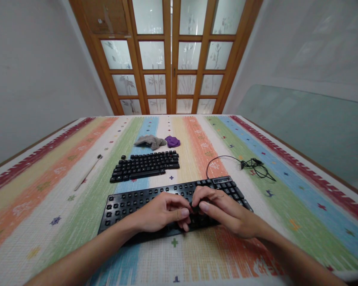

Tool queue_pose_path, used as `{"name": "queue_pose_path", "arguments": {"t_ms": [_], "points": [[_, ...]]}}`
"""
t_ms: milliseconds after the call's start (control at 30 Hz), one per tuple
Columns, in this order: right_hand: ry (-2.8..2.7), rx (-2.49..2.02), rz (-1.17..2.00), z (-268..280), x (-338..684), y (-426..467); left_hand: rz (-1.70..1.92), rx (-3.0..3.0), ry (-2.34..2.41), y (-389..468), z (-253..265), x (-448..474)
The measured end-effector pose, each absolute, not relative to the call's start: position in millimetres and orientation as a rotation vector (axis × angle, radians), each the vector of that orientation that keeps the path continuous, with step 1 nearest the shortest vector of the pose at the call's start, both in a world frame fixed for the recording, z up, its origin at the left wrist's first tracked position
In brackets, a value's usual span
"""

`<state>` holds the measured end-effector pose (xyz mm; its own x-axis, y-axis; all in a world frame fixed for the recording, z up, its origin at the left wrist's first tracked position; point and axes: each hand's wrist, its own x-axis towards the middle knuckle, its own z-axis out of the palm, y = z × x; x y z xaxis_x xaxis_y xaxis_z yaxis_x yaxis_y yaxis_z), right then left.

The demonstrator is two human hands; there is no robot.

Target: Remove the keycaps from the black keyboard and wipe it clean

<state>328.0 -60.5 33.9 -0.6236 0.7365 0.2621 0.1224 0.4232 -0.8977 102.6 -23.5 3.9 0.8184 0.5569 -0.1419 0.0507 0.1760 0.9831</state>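
Left hand point(163, 212), right hand point(226, 210), curled over keyboard point(125, 204)

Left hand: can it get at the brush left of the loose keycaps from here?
Likely yes: the left hand is at the keyboard, and the brush lies uncovered on the tablecloth farther out; the loose keycaps sit to its right, not on it.
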Motion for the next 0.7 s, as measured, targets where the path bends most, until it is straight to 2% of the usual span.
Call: {"name": "queue_pose_path", "arguments": {"t_ms": [267,700], "points": [[-1.753,-0.775,1.427,27.3,326.5,-62.3,0.444,1.262,0.497,-20.2,6.8,104.8],[-1.72,-0.919,1.138,32.9,346.0,-59.6,0.727,1.991,0.939,31.1,11.6,88.8]]}}
